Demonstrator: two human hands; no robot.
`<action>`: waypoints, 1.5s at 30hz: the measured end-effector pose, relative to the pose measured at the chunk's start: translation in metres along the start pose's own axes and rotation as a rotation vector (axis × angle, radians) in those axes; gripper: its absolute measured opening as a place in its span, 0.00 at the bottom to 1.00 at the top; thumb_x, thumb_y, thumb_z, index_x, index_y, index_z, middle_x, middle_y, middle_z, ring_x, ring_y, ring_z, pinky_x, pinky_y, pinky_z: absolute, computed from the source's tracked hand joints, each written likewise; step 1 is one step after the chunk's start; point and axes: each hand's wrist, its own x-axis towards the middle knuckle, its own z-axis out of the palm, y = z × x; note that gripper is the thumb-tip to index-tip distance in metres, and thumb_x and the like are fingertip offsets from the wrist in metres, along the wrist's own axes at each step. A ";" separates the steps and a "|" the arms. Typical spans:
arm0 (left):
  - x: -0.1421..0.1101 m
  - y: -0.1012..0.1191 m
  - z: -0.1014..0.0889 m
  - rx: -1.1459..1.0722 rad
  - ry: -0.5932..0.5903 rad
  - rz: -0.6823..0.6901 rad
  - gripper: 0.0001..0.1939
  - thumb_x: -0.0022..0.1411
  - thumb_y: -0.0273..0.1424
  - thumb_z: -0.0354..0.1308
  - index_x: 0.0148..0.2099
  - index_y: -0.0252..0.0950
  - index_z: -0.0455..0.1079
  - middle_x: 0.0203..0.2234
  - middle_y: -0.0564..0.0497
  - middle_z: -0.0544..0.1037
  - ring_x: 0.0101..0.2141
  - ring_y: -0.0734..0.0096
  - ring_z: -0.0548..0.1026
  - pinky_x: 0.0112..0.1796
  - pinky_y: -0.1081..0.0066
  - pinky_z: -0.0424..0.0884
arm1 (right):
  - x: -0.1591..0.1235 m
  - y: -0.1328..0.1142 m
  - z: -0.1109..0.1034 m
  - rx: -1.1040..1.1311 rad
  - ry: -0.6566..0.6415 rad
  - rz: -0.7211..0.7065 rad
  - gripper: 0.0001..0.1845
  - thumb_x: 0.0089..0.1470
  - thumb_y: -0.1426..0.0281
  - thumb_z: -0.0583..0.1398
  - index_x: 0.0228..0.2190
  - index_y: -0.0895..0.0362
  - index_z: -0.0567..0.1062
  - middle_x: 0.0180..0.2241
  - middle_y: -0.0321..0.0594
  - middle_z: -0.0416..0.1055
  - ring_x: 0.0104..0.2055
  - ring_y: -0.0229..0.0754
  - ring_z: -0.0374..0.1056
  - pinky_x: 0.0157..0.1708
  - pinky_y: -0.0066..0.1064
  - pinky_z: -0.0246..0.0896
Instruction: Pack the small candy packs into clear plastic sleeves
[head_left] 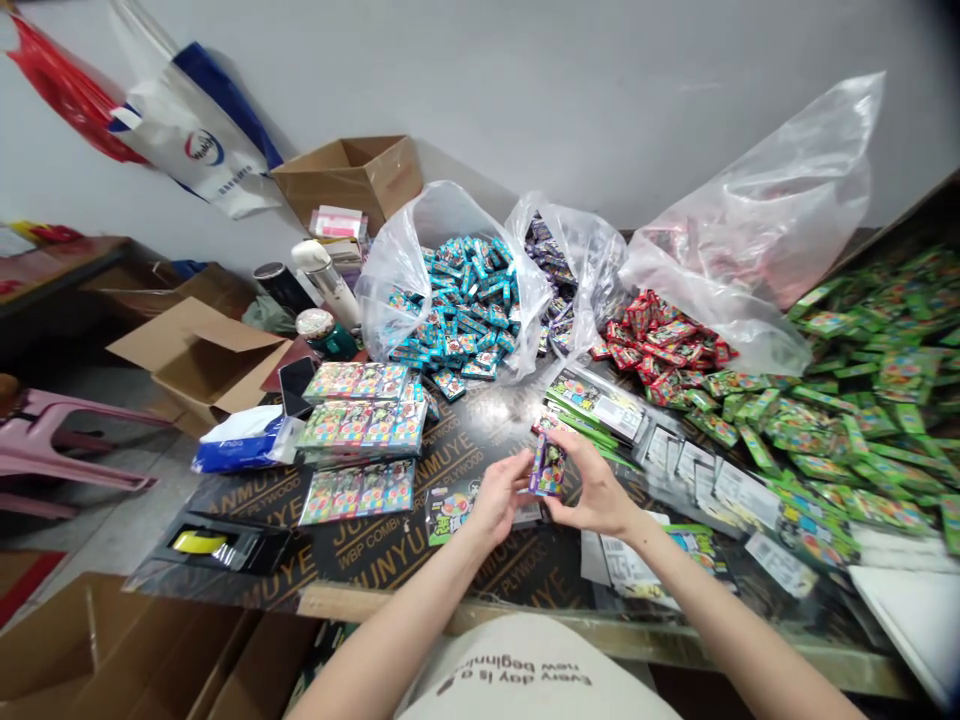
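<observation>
In front of me, above the dark board, I hold a small purple printed box (550, 468) upright between both hands. The fingertips of my left hand (499, 498) press against its left side. My right hand (596, 490) curls round it from the right, finger at the top and thumb low down. A red box edge shows just behind its top; whether that one is held too I cannot tell. Below my left hand lies a flat printed package (448, 512). Packs of colourful boxes in clear wrap (360, 425) are stacked to the left.
Plastic bags hold blue boxes (472, 305), purple boxes (551, 255) and red boxes (664, 340) at the back. Green boxes (847, 420) heap up on the right. A tape dispenser (225, 545), a phone (298, 385) and an open carton (217, 370) are on the left.
</observation>
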 end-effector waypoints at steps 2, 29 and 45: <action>-0.001 0.000 -0.004 0.120 0.078 0.064 0.18 0.44 0.39 0.65 0.33 0.29 0.72 0.23 0.49 0.74 0.22 0.76 0.70 0.25 0.75 0.66 | -0.003 -0.002 0.000 -0.033 -0.109 -0.036 0.41 0.37 0.71 0.60 0.55 0.54 0.55 0.53 0.48 0.58 0.56 0.53 0.54 0.54 0.47 0.49; -0.010 -0.001 -0.063 1.642 -0.248 0.548 0.57 0.39 0.34 0.63 0.64 0.39 0.29 0.48 0.45 0.63 0.49 0.55 0.60 0.50 0.57 0.52 | -0.043 0.041 0.020 0.053 -0.310 0.046 0.40 0.36 0.70 0.63 0.53 0.57 0.57 0.50 0.48 0.62 0.51 0.49 0.59 0.51 0.43 0.54; -0.007 0.003 -0.062 1.593 -0.145 0.571 0.58 0.40 0.35 0.65 0.64 0.40 0.30 0.48 0.45 0.62 0.48 0.56 0.60 0.49 0.59 0.56 | -0.033 0.032 0.024 -0.087 -0.168 0.084 0.29 0.56 0.65 0.52 0.57 0.49 0.51 0.42 0.41 0.72 0.48 0.45 0.64 0.53 0.48 0.43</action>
